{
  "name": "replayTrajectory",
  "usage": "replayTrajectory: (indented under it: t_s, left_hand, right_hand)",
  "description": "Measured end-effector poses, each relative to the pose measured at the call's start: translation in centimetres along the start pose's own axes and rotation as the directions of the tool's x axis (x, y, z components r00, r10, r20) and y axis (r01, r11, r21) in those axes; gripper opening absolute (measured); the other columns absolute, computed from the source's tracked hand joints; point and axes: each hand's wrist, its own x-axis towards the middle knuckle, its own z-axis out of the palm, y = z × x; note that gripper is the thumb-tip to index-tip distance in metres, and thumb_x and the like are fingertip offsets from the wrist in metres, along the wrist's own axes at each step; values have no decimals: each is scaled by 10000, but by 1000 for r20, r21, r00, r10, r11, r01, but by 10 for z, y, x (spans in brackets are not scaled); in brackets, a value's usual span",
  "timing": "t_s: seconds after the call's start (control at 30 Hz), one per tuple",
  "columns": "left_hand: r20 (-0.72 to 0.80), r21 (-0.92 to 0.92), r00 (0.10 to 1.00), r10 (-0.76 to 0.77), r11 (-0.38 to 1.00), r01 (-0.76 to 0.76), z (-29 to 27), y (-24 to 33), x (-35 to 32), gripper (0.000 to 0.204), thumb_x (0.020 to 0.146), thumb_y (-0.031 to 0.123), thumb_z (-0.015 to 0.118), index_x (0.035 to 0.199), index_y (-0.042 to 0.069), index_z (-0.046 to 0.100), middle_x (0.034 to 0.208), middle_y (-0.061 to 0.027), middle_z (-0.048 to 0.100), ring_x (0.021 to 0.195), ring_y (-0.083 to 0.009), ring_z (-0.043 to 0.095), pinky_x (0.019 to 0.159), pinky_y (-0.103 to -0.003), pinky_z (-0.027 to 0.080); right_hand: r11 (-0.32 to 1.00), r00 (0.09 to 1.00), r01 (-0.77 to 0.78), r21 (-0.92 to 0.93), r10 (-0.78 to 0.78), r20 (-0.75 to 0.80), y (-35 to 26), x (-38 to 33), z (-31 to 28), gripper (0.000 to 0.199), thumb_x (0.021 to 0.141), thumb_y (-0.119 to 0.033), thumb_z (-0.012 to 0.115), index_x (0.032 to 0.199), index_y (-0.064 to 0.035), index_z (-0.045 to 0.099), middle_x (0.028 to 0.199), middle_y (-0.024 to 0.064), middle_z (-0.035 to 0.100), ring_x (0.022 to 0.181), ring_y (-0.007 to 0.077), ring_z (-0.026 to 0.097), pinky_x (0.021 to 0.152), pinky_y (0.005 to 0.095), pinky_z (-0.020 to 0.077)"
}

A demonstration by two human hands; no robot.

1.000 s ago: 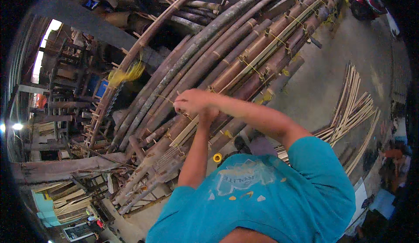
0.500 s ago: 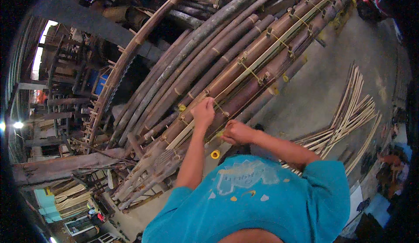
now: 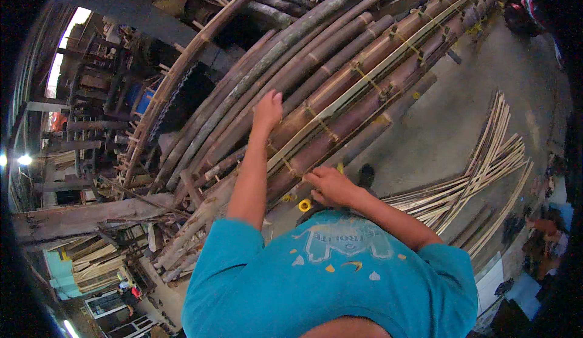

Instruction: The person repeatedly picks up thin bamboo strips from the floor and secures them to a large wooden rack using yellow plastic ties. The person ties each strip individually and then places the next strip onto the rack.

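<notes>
Two brown bamboo poles, an upper one (image 3: pixel 337 85) and a lower one (image 3: pixel 357 121), lie side by side on a diagonal, with a pale split-bamboo strip (image 3: pixel 344 102) along the gap. Cord ties (image 3: pixel 328 130) cross them at intervals. My left hand (image 3: pixel 266 113) is raised over the neighbouring poles, fingers closed; anything in them is too small to make out. Beside the lower pole, close to a cord tie (image 3: pixel 290 167), my right hand (image 3: pixel 331 186) has its fingers curled together. What they pinch, if anything, cannot be seen. A yellow ring-shaped end (image 3: pixel 305 205) shows below it.
More bamboo poles (image 3: pixel 285 45) lie beyond my left hand. A curved rail with pegs (image 3: pixel 176 83) stands further left. Thin split strips (image 3: pixel 480 168) are spread on the floor at right. A thick wooden beam (image 3: pixel 91 218) runs across the lower left.
My left hand has moved up and left, off the pale strip and away from my right hand. My right hand has shifted slightly right. The view has shifted a little.
</notes>
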Motion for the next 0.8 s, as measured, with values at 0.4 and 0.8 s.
replayTrajectory:
  t_s: [0.4,0.8]
  left_hand:
    - [155,196,973,-170,971,139,-19,-40,-170,371,877,385,560,1149,134,561,1161,-208,585,939,-397,602,781,-492,468]
    - [12,-51,994,-111,992,111,-16,-55,-165,297,925,316,471,938,67,631,886,-186,659,876,-402,611,745,-476,483]
  right_hand:
    - [790,816,331,516,35,-577,-135,147,36,332,919,-328,429,965,-56,612,839,133,586,830,303,558,759,397,436]
    - [677,963,-251,692,105,246,-53,147,-19,490,929,-490,451,875,-50,660,832,168,660,737,330,630,636,449,483]
